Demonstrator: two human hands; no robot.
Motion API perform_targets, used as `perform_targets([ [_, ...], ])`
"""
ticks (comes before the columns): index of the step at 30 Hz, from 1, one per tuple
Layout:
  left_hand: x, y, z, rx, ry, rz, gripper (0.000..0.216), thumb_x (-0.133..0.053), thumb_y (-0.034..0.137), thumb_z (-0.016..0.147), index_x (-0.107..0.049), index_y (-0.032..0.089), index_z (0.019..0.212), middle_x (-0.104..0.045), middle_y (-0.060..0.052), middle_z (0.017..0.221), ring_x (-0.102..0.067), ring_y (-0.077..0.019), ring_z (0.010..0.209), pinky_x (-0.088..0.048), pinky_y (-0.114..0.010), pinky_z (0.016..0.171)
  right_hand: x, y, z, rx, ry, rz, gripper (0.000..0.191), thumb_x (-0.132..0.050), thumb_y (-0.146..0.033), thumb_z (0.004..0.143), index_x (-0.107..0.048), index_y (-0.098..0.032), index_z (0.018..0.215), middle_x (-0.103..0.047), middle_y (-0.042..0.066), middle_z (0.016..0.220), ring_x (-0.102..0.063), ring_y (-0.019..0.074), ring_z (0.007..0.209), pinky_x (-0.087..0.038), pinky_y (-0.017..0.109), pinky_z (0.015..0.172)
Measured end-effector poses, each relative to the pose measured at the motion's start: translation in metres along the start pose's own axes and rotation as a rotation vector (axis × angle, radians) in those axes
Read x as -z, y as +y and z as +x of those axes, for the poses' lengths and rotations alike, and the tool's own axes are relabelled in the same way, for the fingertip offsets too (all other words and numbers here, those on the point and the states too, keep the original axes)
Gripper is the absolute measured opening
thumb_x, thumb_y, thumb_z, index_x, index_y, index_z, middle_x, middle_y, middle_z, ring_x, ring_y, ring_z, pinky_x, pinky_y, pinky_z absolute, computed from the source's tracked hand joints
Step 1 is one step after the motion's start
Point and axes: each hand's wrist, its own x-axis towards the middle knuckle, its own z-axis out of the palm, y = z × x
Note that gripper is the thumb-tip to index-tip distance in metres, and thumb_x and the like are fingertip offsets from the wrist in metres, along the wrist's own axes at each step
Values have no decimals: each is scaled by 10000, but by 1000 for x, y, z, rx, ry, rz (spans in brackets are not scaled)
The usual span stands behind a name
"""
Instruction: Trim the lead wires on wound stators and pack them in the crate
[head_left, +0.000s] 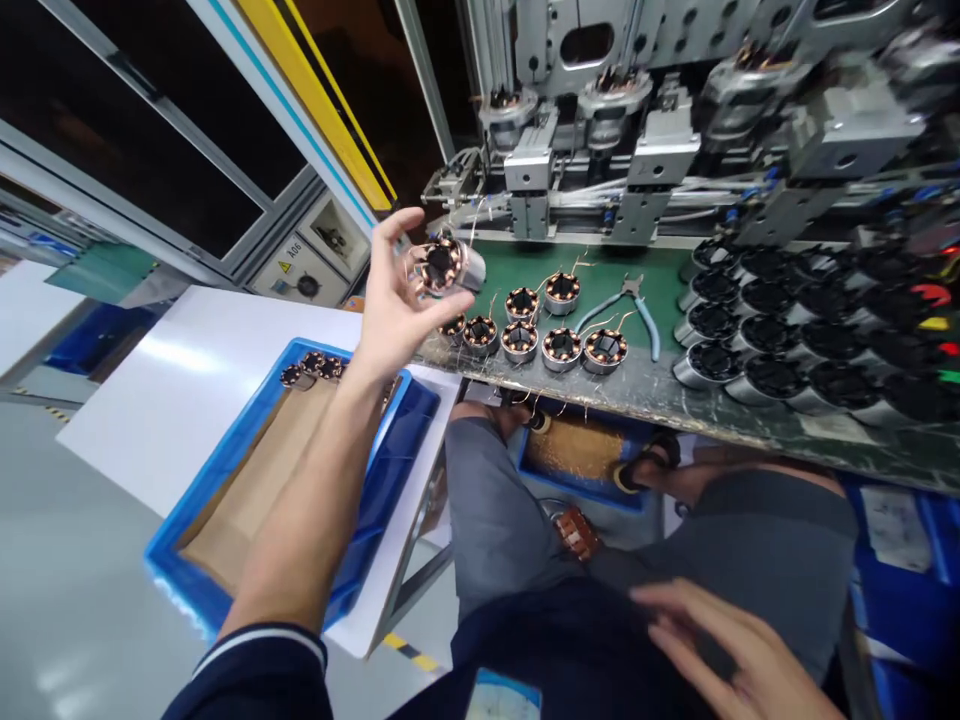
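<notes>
My left hand [394, 305] is raised at the near left end of the bench, its thumb and fingers curved around a wound motor stator [469, 268]. This stator has a silver shell and copper coils, and its coil end faces left. Several similar stators [562, 348] with loose copper wire ends stand on the bench just right of that hand. Pliers [651, 328] with light blue handles lie beyond them, jaws pointing away. Low over my lap, my right hand [724, 645] is slightly blurred, with its fingers apart and nothing in them.
Rows of silver stators with black tops [709, 365] fill the bench's right side. Behind stands a winding machine [615, 130] with metal fixtures. At left, a blue tray [169, 545] holds cardboard and several stators. Another blue bin [637, 497] sits below, by my feet.
</notes>
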Motion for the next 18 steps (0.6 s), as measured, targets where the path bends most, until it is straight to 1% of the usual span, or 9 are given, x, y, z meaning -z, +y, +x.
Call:
perform_targets([
  [2, -32, 30, -53, 133, -50, -239, 776, -910, 716, 861, -604, 300, 1441, -750, -97, 1279, -760, -263, 1096, -616, -362, 822, 6, -27, 36, 140, 233, -38, 298, -770, -258, 1042, -805, -350, 1323, -855, 14, 1087, -859, 216, 920, -712, 278, 848],
  [4, -71, 49, -106, 360, -175, -600, 629, -819, 715, 929, -630, 270, 1331, -762, -82, 1139, -755, -223, 902, -527, -299, 625, 12, -48, 70, 342, 500, -108, 601, -784, -141, 1004, -694, -340, 1564, -808, 59, 1202, -819, 250, 1077, -710, 373, 956],
  [5, -89, 55, -131, 454, -240, -738, 612, -839, 682, 917, -626, 263, 1310, -768, -82, 1120, -752, -215, 856, -510, -294, 602, 16, -54, 83, 433, 578, -173, 774, -801, -104, 982, -598, -341, 1690, -775, 104, 1344, -787, 296, 1220, -696, 457, 1040],
  [7, -115, 61, -170, 596, -327, -923, 594, -863, 656, 890, -632, 244, 1251, -775, -82, 1054, -713, -188, 730, -502, -303, 592, 26, -61, 102, 539, 460, -339, 912, -801, -97, 991, -457, -337, 1800, -707, 161, 1543, -693, 367, 1436, -633, 581, 1170],
  [8, -122, 62, -184, 641, -340, -970, 597, -886, 645, 868, -635, 239, 1226, -772, -74, 1018, -690, -175, 685, -512, -312, 605, 31, -62, 106, 567, 355, -361, 883, -783, -93, 1010, -456, -316, 1799, -725, 162, 1529, -702, 360, 1425, -631, 570, 1171],
  [11, -125, 62, -201, 689, -330, -989, 588, -957, 583, 826, -638, 234, 1177, -750, -42, 981, -634, -132, 622, -522, -308, 627, 39, -61, 102, 600, 146, -351, 704, -748, -68, 1051, -568, -246, 1707, -825, 102, 1260, -788, 249, 1102, -667, 410, 992],
  [13, -120, 62, -200, 689, -370, -953, 567, -1002, 490, 819, -637, 235, 1169, -751, -33, 1008, -625, -111, 640, -524, -285, 646, 38, -59, 93, 587, 176, -388, 630, -793, -69, 1034, -641, -208, 1629, -811, 86, 1153, -763, 220, 1011, -647, 374, 937],
  [16, -115, 69, -197, 686, -437, -909, 553, -1033, 375, 819, -637, 241, 1181, -767, -30, 1035, -665, -120, 732, -555, -279, 734, 35, -58, 81, 538, 259, -465, 645, -858, -61, 982, -670, -154, 1593, -787, 148, 1266, -758, 271, 1160, -623, 414, 1036],
  [18, -115, 74, -196, 672, -442, -903, 539, -1026, 352, 836, -640, 243, 1196, -773, -31, 1041, -695, -134, 779, -574, -294, 783, 36, -58, 72, 524, 250, -453, 619, -839, -21, 972, -689, -128, 1563, -802, 120, 1194, -765, 244, 1059, -616, 379, 976],
])
